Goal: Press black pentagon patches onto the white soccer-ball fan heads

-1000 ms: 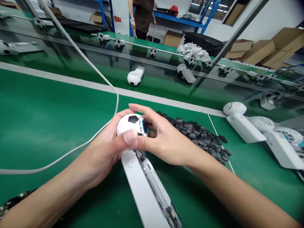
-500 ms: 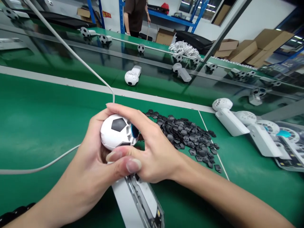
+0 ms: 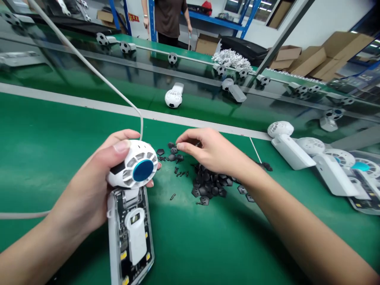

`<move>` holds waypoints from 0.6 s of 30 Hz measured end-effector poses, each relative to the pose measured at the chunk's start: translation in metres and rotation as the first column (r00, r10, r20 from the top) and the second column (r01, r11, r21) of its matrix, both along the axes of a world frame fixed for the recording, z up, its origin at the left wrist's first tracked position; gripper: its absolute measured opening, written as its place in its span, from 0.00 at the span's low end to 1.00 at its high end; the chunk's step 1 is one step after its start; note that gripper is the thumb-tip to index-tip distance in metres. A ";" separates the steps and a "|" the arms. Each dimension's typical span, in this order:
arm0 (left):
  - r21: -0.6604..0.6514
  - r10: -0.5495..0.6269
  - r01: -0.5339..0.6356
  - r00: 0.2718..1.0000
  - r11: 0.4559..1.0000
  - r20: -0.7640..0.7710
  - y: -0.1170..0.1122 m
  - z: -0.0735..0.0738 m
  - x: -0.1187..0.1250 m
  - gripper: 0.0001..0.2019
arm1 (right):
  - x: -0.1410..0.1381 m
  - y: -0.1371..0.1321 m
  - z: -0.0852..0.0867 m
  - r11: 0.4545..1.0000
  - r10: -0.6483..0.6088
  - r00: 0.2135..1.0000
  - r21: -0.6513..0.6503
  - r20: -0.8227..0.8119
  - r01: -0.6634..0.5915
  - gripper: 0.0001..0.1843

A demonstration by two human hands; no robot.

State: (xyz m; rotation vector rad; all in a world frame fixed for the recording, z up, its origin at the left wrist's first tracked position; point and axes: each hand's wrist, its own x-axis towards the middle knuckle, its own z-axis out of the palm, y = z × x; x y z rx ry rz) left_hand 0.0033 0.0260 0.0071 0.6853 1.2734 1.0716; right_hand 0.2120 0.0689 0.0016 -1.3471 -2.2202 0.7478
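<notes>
My left hand is wrapped round the white, football-patterned head of a handheld fan. The blue disc on the vented face of the fan head is turned toward me. Below it hangs the clear-cased handle, with a circuit board and a white strip showing inside. To the right, my right hand has its thumb and forefinger pinched together at some loose black pentagon pieces; whether something is between the fingertips I cannot make out. Under its wrist lies a heap of black pentagon pieces.
Small black slivers are scattered beside the heap. White fans lie in a row at the right. More football fans rest on the belt beyond the pale rail. A white cable crosses at left. A person stands behind.
My right hand has left the fan and moved right and forward to the black pieces. The fan, in my left hand, has turned so its blue disc and circuit board face me.
</notes>
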 end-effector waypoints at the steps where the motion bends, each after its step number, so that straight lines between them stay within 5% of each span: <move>1: -0.031 0.031 -0.031 1.000 0.999 -0.002 0.001 0.003 0.001 0.34 | 0.000 0.001 -0.003 1.000 -0.022 0.994 0.007 0.104 0.021 0.09; 4: -0.088 0.091 -0.090 0.996 0.992 0.002 0.002 0.005 0.004 0.32 | -0.003 0.002 -0.009 0.999 -0.047 0.971 0.004 0.234 0.047 0.12; 8: 0.005 0.078 -0.078 0.995 0.997 0.061 0.003 -0.004 0.003 0.24 | -0.009 0.008 -0.014 0.995 -0.103 0.958 0.031 0.268 0.098 0.12; 14: 0.075 -0.045 0.033 0.984 0.997 0.170 0.001 -0.013 -0.002 0.17 | -0.015 0.018 -0.027 0.994 -0.094 0.975 0.069 0.202 0.082 0.04; 18: 0.068 -0.088 0.080 0.987 0.995 0.136 -0.002 -0.015 -0.004 0.21 | -0.015 0.010 -0.014 0.993 -0.061 0.998 0.104 0.030 0.058 0.07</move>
